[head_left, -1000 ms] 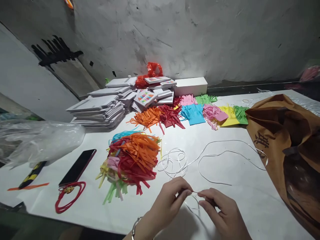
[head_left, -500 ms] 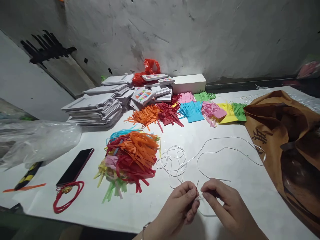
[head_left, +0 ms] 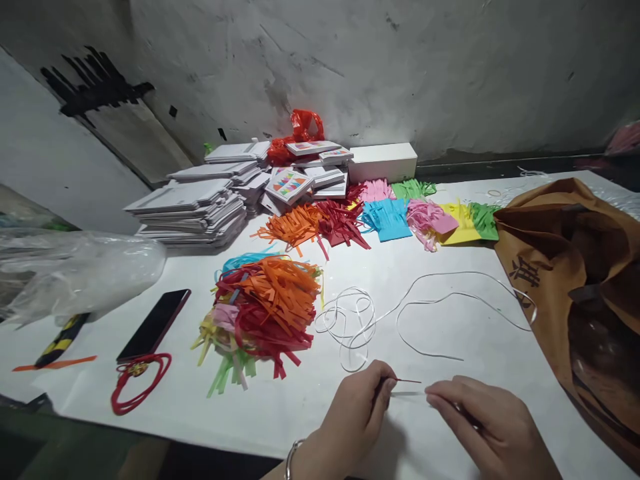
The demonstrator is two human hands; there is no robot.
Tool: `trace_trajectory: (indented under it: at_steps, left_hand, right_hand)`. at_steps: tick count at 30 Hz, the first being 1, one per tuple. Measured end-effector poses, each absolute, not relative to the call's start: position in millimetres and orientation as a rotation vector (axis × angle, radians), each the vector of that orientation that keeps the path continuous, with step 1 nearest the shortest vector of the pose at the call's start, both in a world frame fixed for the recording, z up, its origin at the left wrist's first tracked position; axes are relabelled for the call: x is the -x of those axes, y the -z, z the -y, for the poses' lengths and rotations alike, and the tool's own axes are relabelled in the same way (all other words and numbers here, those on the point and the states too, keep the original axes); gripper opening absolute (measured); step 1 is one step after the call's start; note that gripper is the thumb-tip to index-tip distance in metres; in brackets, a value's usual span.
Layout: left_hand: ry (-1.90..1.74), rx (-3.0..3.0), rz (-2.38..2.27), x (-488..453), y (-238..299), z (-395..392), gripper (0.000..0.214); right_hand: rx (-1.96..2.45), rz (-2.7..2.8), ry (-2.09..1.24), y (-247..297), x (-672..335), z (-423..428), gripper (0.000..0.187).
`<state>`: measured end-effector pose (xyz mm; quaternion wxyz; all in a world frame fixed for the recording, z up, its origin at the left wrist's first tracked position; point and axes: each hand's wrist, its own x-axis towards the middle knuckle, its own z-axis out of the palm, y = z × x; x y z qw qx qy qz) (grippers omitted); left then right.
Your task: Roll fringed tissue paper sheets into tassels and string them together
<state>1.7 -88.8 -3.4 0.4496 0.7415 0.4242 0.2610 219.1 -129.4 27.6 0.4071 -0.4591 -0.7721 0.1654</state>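
Observation:
My left hand (head_left: 357,413) is closed in a pinch on a thin dark-red needle-like piece (head_left: 410,381), whose tip points right. Just to the right, my right hand (head_left: 493,423) has thumb and forefinger pressed together; whatever they hold, if anything, is too small to make out. A faint pale line runs between the hands below the thin piece, and I cannot tell whether it is string or shadow. Beyond them a white string (head_left: 345,327) lies in loose loops, and one loose end rests near my right hand. Left of the loops sits a heap of fringed tissue-paper tassels (head_left: 275,293), mostly orange and red.
Folded fringed paper (head_left: 395,230) in several colours lines the back, beside stacked white boxes (head_left: 185,213) and a long white box (head_left: 383,163). A phone (head_left: 155,327), red cord (head_left: 140,387) and plastic bag (head_left: 95,270) lie left. A brown bag (head_left: 530,233) borders the right.
My hands have moved apart, the right one going rightward. The thin piece now points right instead of up. The white bit pinched between the hands earlier no longer shows clearly.

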Motion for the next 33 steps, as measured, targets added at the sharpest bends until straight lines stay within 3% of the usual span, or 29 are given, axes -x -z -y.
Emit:
trace_trajectory:
  at_steps: [4,11,26,29,33]
  left_hand:
    - [-0.647,-1.863,-1.015,0,1,91,0.024]
    - [-0.622,-1.796,-0.981,6,-3,95,0.028]
    - [-0.951,-1.616,-0.889,-1,21,104,0.034]
    - [-1.044,-1.438,-0.991,-5,21,101,0.038]
    - [-0.900,-0.893,-0.865,-11,14,95,0.047]
  right_hand:
    - [1.316,1.767,-0.443,-24,-221,127,0.010]
    - [1.585,1.549,-0.610,-17,-217,130,0.030]
    - [1.482,1.324,-1.153,14,-180,121,0.043]
    - [1.433,1.296,-1.179,26,-168,124,0.043]
    - [1.417,1.340,-1.100,36,-163,127,0.044]
